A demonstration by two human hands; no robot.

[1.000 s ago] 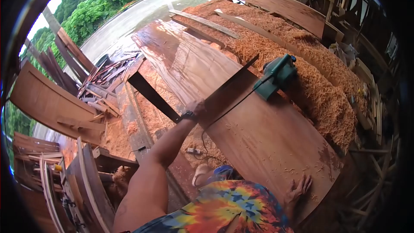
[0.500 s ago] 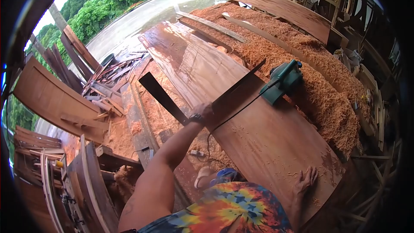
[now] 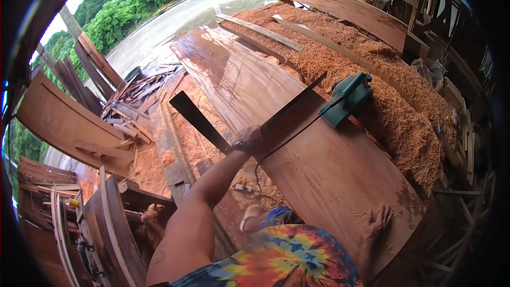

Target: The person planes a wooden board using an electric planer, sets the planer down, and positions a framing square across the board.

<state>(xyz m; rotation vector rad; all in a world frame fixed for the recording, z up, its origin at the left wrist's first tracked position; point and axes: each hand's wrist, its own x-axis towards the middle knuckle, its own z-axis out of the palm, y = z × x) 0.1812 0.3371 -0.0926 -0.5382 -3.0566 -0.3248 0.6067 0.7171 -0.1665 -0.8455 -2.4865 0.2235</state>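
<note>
A wide reddish-brown wooden board (image 3: pixel 319 180) runs diagonally through the view, with shavings scattered on its near part. At its left edge my left hand (image 3: pixel 251 139) is closed around the corner of a dark carpenter's square (image 3: pixel 199 120). One arm of the square juts left beyond the board; the other lies across the board's face. My right hand (image 3: pixel 377 220) rests on the board near its close end, fingers spread and holding nothing. A green electric planer (image 3: pixel 348 101) sits at the board's right edge, its black cord crossing the board toward my left hand.
Shavings (image 3: pixel 393 122) are heaped along the board's right side, with long planks (image 3: pixel 260 32) lying over them. Scrap wood (image 3: pixel 143 87) piles up at the left, near a broad leaning panel (image 3: pixel 74 122). A cord connector (image 3: pixel 243 188) lies by my foot.
</note>
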